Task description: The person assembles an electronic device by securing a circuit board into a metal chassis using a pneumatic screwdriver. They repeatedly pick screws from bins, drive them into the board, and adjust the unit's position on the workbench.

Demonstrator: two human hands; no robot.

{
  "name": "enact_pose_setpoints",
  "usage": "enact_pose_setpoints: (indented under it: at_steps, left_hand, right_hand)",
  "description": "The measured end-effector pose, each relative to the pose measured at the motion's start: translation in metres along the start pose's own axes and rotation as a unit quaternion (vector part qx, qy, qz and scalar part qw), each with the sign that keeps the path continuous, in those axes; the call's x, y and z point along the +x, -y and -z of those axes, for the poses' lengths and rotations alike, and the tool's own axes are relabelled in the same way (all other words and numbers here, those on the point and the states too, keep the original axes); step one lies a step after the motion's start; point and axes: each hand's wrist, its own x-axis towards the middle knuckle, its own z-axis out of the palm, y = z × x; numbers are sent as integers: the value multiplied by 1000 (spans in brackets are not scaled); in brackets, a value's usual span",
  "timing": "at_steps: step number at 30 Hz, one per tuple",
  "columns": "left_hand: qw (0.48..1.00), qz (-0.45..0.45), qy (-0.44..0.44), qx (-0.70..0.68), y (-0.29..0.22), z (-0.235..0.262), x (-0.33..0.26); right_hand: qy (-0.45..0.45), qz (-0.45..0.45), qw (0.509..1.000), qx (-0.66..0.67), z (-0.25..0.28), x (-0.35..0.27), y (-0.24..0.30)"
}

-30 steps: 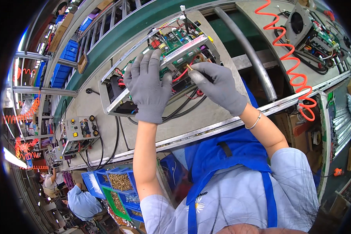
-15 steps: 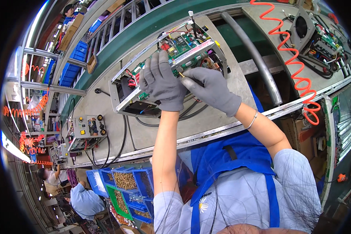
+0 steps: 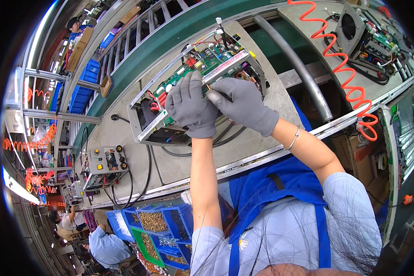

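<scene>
An open metal equipment chassis lies on the bench in front of me, with green circuit boards, red wires and a fan-like dark end inside. My left hand, in a grey glove, rests on its near side with the fingers stretched out over the edge. Beside it, my gloved right hand pinches thumb and forefinger together at the chassis's metal rail. A tiny brass-coloured piece shows at those fingertips; its exact kind is too small to make out. Black cables run beneath my hands.
Blue and green bins of small brass parts stand at the lower left. Another unit sits left on the bench. A grey tube, a coiled orange hose and another opened unit are at right. People work at far left.
The view has shifted slightly. My left fingers sit a little lower on the chassis, and my right hand keeps its pinch close by the rail.
</scene>
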Motion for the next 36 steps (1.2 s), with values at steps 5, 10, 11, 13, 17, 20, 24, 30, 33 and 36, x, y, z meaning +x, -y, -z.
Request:
enact_pose_setpoints:
  at_steps: [5,10,11,13,17,20,24,30,33,36]
  left_hand:
    - [1000,0,-2,-9,-1,-6,2]
    - [1000,8,-5,-30,5,-4,-3]
    - [1000,9,-2,-27,4,-3,-3]
    - [1000,12,1,-20,2,-2,-2]
    - [999,16,-2,-33,3,-3,-4]
    - [999,12,-9,-36,7,-7,-5]
    - [999,14,-2,-37,7,-7,-4]
    - [999,22,5,-32,5,1,-1]
    - [999,28,2,-40,5,-1,0]
    - [999,21,6,-41,10,-5,-4]
  right_hand:
    - [4,-52,999,15,-4,0,-1]
    - [51,-177,971,151,-7,-1,11]
    - [58,-187,966,170,-6,0,9]
    - [77,-230,947,212,-2,2,11]
    - [71,-322,895,301,6,12,20]
    - [67,-265,928,252,3,11,22]
    - [34,-59,995,76,-8,4,2]
    - [71,-196,961,182,-7,3,5]
    - [63,-214,952,210,-7,4,8]
    - [34,-91,989,109,-16,1,0]
